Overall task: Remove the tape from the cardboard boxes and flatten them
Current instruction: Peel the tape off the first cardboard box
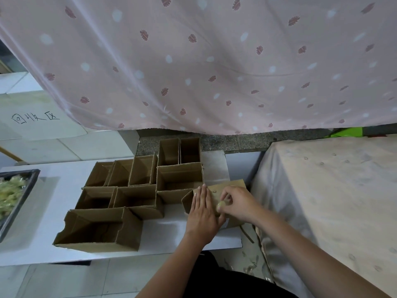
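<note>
Box [227, 188] lies under both hands: left hand [202, 214] presses flat, fingers straight; right hand [238, 203] pinches balled tape [221, 204]. Peeling seems underway; next, pull it free.

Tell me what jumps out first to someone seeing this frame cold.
The pink leaf-print curtain fills the upper half. Below it, a cluster of open cardboard boxes sits on the white table. At their right edge, the left hand presses flat on a closed box while the right hand pinches tape.
</note>
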Demonstrator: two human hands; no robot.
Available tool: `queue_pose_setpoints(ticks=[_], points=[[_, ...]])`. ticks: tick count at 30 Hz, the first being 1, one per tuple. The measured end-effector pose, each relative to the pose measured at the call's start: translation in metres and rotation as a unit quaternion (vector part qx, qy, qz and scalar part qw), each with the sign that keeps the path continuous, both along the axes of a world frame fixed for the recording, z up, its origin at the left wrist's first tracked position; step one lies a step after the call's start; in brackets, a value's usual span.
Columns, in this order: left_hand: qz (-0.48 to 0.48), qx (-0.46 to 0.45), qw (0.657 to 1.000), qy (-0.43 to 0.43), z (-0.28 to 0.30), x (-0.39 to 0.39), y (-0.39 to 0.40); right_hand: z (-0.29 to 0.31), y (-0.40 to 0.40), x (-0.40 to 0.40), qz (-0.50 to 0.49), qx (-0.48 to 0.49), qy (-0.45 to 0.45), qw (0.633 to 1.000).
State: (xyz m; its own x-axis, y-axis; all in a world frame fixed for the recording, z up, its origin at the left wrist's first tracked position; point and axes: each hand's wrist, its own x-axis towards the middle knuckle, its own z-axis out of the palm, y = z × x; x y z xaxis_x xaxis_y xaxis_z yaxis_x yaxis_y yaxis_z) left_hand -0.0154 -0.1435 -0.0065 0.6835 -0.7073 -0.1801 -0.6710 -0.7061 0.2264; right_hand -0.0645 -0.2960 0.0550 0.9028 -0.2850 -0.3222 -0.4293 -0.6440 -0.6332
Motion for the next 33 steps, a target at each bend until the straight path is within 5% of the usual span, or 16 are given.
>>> queue_pose_setpoints(ticks=[33], points=[[-0.017,0.041,0.999,-0.027,0.008,-0.003,0.004,0.014,0.004,-0.010,-0.079,0.049,-0.039,0.995]])
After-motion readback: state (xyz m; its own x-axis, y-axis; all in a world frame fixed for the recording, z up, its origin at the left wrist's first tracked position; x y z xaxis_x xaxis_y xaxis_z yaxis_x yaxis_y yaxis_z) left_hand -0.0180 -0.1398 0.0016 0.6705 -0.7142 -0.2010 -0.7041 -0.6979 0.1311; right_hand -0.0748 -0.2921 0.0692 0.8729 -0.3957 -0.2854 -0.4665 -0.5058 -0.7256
